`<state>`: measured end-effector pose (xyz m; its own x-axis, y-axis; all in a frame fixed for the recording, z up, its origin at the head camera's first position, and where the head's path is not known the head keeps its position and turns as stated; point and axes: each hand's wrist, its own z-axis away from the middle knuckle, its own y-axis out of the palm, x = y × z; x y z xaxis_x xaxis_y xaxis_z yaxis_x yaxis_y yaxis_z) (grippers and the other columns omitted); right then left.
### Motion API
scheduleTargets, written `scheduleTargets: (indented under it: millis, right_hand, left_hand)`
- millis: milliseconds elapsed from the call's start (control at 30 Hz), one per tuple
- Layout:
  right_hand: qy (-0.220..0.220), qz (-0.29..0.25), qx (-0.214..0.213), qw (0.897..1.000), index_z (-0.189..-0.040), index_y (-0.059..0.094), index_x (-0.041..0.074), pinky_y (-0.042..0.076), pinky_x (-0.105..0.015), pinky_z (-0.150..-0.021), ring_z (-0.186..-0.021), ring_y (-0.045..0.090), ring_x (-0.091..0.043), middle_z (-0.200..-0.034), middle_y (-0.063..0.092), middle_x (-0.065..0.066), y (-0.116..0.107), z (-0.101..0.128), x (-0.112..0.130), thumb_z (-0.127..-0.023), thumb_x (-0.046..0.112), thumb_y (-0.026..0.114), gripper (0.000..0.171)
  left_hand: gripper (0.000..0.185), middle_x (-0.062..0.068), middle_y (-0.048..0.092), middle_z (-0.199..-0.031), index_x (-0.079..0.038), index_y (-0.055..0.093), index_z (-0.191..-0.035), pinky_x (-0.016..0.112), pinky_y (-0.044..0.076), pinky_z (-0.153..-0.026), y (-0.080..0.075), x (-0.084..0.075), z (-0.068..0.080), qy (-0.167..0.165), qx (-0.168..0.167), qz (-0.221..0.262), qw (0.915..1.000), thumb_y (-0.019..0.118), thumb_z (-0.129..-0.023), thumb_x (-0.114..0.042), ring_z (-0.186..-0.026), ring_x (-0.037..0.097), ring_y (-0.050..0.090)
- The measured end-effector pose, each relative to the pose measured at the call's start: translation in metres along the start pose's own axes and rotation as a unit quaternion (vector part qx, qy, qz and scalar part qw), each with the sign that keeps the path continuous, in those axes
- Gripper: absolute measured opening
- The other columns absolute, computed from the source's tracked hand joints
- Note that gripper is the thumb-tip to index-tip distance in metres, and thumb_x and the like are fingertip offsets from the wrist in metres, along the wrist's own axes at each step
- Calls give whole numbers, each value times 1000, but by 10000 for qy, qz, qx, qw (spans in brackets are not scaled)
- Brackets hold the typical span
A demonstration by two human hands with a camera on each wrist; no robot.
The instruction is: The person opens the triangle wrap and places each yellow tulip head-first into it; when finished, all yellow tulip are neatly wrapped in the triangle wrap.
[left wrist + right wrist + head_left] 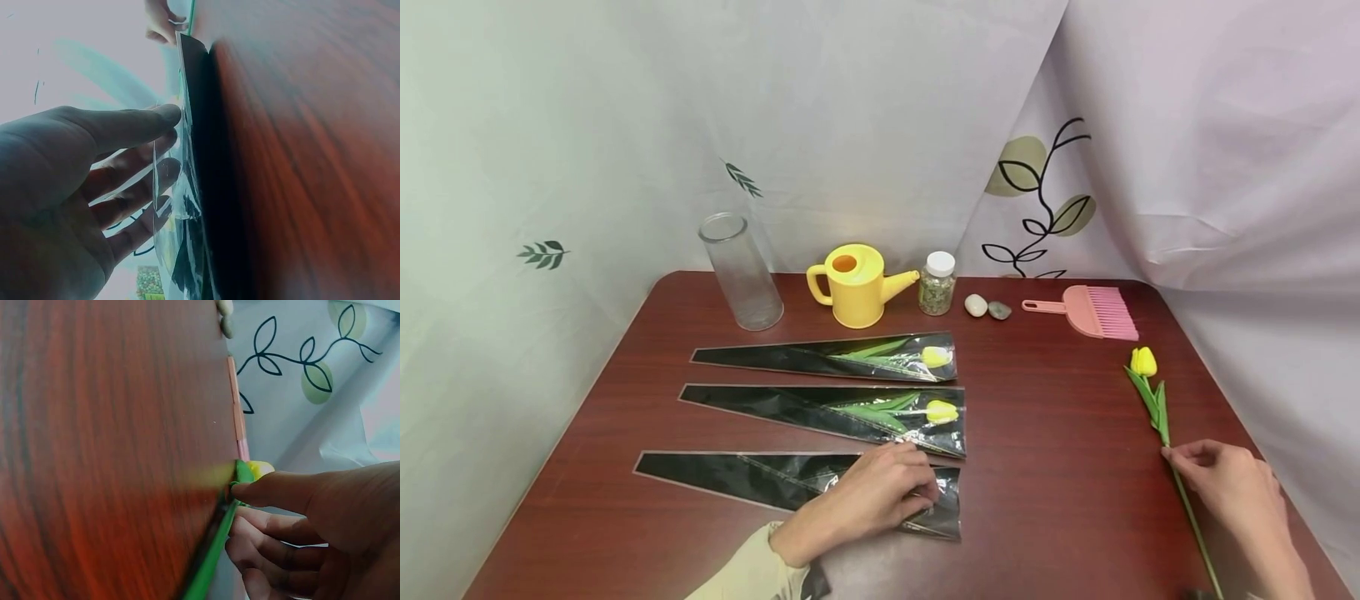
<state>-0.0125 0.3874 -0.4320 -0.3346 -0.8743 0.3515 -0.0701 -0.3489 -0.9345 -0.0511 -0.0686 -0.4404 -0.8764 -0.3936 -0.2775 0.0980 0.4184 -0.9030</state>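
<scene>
The fingers (917, 492) of the left hand (868, 498) lie nearly straight and spread on the wide end of the nearest plastic sleeve (790, 487), pressing it flat to the table (1045, 467); the left wrist view shows them loose and open against the clear film, curled round nothing. That flat press looks meant to keep the slippery sleeve from sliding. From there the wrist and a pale cuff (752, 575) run back toward the near table edge.

The right hand (1228, 483) has its fingertips (250, 494) pinching the stem of a loose yellow tulip (1157, 408), just below the leaves. The flower lies flat near the right edge of the table, bloom pointing away, stem trailing back under the hand, well apart from the sleeve. A pinch low on the stem spares bloom and leaves. The forearm comes in from the lower right corner.

Beyond the nearest sleeve lie two more sleeves (842, 408), each with a yellow tulip inside, bloom at the wide end. Along the back stand a glass vase (741, 271), a yellow watering can (853, 287), a small jar (937, 283), two pebbles (987, 307) and a pink brush (1093, 311).
</scene>
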Motion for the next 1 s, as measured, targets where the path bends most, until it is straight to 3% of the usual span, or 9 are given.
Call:
scheduleTargets:
  millis: [233,400,567,633,700,767,867,933,1000]
  right_hand:
    - [-381,-176,-918,9949,-78,75,7,38,-39,-54,-60,60,-27,-68,69,-4,6,6,2,-86,27,74,21]
    - [-369,-326,-1329,9899,-82,76,5,36,-38,-58,-62,62,-28,-68,69,-5,4,10,4,-85,28,73,24]
    - [-321,-399,-1118,9924,-87,77,9,35,-34,-58,-63,60,-21,-72,71,-3,0,12,5,-87,37,73,29]
    - [-121,-794,-730,9941,-91,78,10,36,-30,-56,-60,59,-15,-69,70,-2,-3,12,7,-87,43,73,34]
    - [180,-1691,-179,9853,-94,79,14,42,-26,-54,-58,59,-10,-69,70,0,-6,10,8,-87,45,73,32]
    - [574,-3016,372,9510,-93,79,16,47,-24,-52,-57,60,-8,-69,70,0,-9,7,10,-87,40,74,25]
    - [849,-4911,892,8623,-93,80,15,51,-24,-53,-61,63,-9,-75,71,-1,-9,5,13,-90,22,74,10]
    - [854,-5721,1086,8085,-94,79,12,51,-23,-53,-65,64,-8,-79,72,0,-7,5,15,-92,13,70,9]
    - [710,-6162,1242,7745,-97,79,10,51,-22,-54,-69,66,-7,-83,73,0,-4,7,17,-95,8,65,14]
  left_hand:
    - [10,-19,60,-85,-25,71,-85,14,43,-73,1,-2,-1,-63,9,175,9998,80,-81,-26,-80,-1,51]
    - [10,-19,60,-84,-25,71,-85,12,42,-73,2,-2,-1,-86,16,262,9996,81,-80,-26,-80,-2,52]
    - [10,-18,60,-84,-26,72,-85,14,43,-72,2,-1,-1,-97,5,270,9996,81,-80,-26,-80,-2,52]
    - [10,-18,61,-85,-25,72,-85,14,43,-72,1,-1,-1,-85,-8,243,9997,81,-80,-25,-81,-1,52]
    - [10,-18,61,-85,-25,72,-85,15,43,-73,1,0,-1,-65,-17,202,9998,81,-81,-25,-81,-1,52]
    - [10,-17,61,-86,-25,71,-85,15,43,-72,0,1,-1,-55,-20,189,9998,80,-81,-25,-81,0,52]
    - [9,-17,61,-86,-25,71,-85,15,43,-73,-1,2,-2,-65,-11,207,9998,79,-82,-24,-81,0,52]
    - [8,-18,61,-86,-25,72,-86,14,43,-72,-2,3,-2,-72,-5,237,9997,79,-82,-24,-81,0,52]
    - [8,-17,62,-86,-25,72,-86,15,43,-73,-2,3,-2,-76,1,268,9996,79,-83,-24,-82,-1,53]
